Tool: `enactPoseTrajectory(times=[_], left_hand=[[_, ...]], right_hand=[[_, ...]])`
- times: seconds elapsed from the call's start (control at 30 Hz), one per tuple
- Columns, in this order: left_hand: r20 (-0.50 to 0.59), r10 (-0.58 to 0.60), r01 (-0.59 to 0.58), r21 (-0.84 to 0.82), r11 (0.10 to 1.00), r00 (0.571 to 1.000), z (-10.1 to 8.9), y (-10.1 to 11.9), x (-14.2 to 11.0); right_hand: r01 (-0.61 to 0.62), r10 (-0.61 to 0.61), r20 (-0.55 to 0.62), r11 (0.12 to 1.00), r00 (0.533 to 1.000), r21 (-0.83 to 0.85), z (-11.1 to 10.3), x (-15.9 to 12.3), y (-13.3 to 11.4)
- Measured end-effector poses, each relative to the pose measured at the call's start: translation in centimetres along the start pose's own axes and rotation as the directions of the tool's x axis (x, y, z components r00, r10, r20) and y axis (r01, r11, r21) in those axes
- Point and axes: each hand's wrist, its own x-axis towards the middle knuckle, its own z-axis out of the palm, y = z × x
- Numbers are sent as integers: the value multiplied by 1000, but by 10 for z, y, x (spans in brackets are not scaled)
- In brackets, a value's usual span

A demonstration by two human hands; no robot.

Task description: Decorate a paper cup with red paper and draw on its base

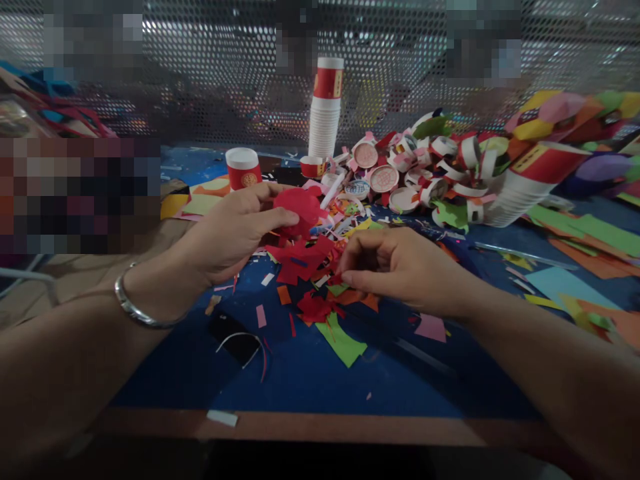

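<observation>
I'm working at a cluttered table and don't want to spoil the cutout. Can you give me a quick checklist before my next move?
1. Red cutout gripped: ok, in the left hand.
2. Right hand free: cannot tell; it is curled beside the red scraps, its grip hidden.
3. Table clear below the hands: not ok, red scraps and a green scrap lie there.
4. Tall stack upright: ok.
5. Right-hand stack upright: not ok, it is tilted.
</observation>
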Motion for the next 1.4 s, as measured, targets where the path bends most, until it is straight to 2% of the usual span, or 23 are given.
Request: enactPoseTrajectory(times=[0.3,0.4,0.47,0.53,0.63,0.8,1.0,1.17,1.4], left_hand=[[72,-97,88,117,989,993,-7,-1,3],[69,-87,77,128,989,994,-7,-1,2],[46,-81,73,150,986,996,-6,0,2],[19,-78,73,174,982,997,-5,1,2],[19,-91,86,174,981,996,-4,2,1],[17,-77,73,164,984,997,-3,3,0],[34,-79,72,169,983,996,-3,3,1],[64,-61,48,198,979,996,-6,-1,2],[11,-62,58,229,972,998,-4,1,2]], right_hand=[[36,-38,-38,999,999,-34,-4,0,-1],[53,-62,-39,977,997,-209,-2,0,0],[76,-96,-40,932,995,-354,-1,0,1],[108,-134,-31,897,990,-428,1,-2,-1],[150,-150,32,896,988,-417,4,-5,-5],[128,-70,159,912,985,-391,5,-8,-8],[191,-106,206,872,973,-451,1,-9,-7],[200,-75,241,809,968,-553,6,-14,-10],[220,-105,227,788,968,-575,11,-13,-9]])
